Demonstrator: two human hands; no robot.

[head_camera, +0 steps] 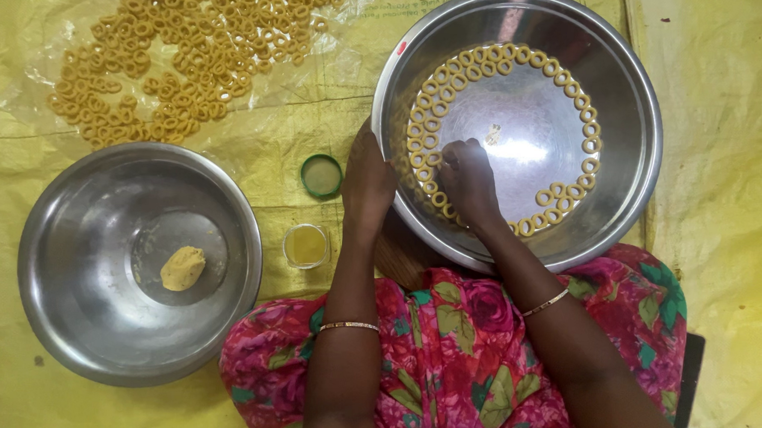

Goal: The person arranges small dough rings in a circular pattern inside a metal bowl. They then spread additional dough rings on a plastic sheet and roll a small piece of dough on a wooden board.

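inside steel bowl (632,156), right hand (468,179) touches dough rings (437,199).

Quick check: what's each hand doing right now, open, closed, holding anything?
Left hand: rests on the rim of the steel pan; grip cannot be told.
Right hand: fingers curled inside the pan by the dough rings; anything held is hidden.

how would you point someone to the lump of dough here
Find the steel bowl at lower left, apart from the ring-lined bowl under the hands. The dough lump sits alone at its bottom: one pale yellow blob, not a ring.
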